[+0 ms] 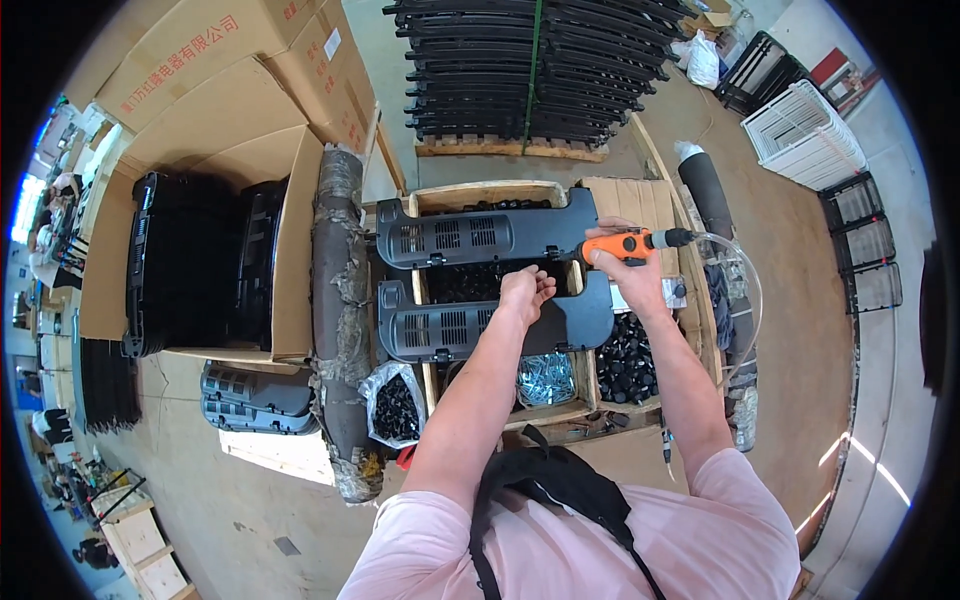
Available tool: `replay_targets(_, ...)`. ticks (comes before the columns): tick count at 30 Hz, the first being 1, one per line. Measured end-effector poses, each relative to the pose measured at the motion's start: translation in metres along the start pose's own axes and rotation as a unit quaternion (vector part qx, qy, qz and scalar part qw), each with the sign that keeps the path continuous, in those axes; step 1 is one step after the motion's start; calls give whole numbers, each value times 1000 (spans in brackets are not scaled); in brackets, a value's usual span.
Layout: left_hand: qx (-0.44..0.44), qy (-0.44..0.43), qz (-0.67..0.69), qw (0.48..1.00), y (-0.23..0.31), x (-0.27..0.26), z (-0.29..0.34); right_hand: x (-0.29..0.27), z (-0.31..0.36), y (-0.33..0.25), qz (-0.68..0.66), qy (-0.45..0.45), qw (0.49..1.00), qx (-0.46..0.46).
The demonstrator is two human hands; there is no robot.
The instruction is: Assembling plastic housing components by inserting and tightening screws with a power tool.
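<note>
My right hand (632, 272) is wrapped round an orange air screwdriver (615, 246), whose tip points left at the far black vented plastic panel (520, 236). A clear hose (750, 275) runs from the tool's back end. My left hand (527, 292) hovers over the gap between that panel and a second, similar panel (580, 318) lying nearer to me. Its fingers are curled together; whatever may be in them is too small to make out. Both panels lie across a wooden bin with compartments (510, 190).
Silver screws (546, 380) and black round parts (625, 365) fill near compartments. A bag of black parts (393, 408) sits beside a wrapped roll (340, 260). Left stands an open carton (300, 225) of black panels; beyond the bin, a pallet (480, 148) bears stacked black parts.
</note>
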State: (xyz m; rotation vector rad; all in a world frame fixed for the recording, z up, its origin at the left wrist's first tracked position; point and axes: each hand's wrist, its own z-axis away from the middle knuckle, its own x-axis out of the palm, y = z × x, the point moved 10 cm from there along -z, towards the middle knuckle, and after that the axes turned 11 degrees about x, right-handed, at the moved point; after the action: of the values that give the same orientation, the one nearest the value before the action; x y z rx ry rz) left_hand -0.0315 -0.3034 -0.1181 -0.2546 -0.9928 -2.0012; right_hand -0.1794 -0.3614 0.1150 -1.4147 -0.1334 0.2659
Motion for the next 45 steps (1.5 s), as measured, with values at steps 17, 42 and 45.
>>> replay_targets(17,38,-86,84,992,24,12,27,-5,10,8,-45,18,999,1)
replay_targets(42,-17,-49,243,969,-4,35,23,7,12,19,-72,33,997,-17)
replay_targets(45,-15,-54,254,966,-4,43,24,4,11,17,-56,34,998,-24)
